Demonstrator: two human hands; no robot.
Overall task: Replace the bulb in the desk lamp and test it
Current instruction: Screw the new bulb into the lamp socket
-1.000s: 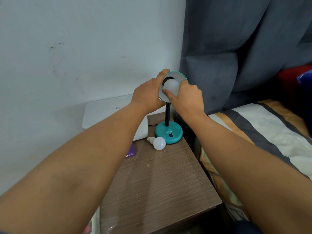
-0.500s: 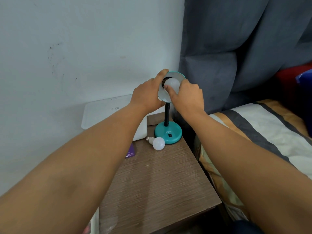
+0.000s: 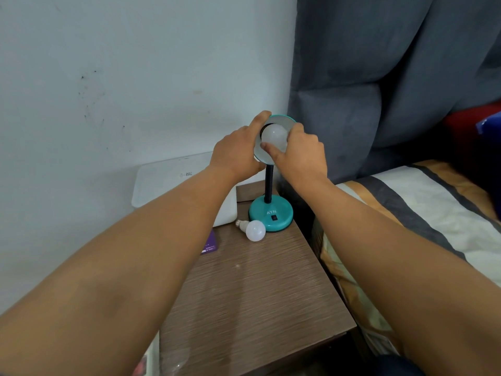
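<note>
Hands meet at the teal lamp shade (image 3: 282,118). The left hand (image 3: 235,156) is wrapped around the shade's outer side, index finger lying along its upper rim. The right hand (image 3: 301,156) is closed on the white bulb (image 3: 274,135) seated inside the shade, thumb pressed on its lower front and fingers curled over its far side. Below the shade, a black flexible neck (image 3: 269,183) drops to the round teal lamp base (image 3: 271,216), which stands near the back edge of the wooden bedside table (image 3: 252,294). A second white bulb (image 3: 253,229) lies on its side on the table, touching the front left of that base. Left of the base sits a white box (image 3: 168,183), and a purple card (image 3: 209,244) lies in front of it. Right of the base is a striped bed (image 3: 423,213).
</note>
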